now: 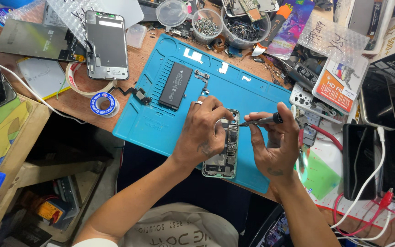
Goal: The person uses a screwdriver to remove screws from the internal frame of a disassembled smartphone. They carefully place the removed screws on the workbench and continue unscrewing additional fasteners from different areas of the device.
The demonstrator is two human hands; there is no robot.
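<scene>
On blue mat (152,119): left hand (204,132) grips opened phone (222,158), right hand (275,142) pinches screwdriver (259,121) — keep tip vertical, pressure light.

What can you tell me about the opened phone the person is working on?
The opened phone lies flat on the blue mat, near its front edge, with its back cover off. Inside show dark and silvery parts packed close; finer detail is too small to tell. Its frame looks like pale metal. The left hand rests over its upper half and steadies it. The right hand holds a thin dark screwdriver whose tip meets the phone near its top.
</scene>
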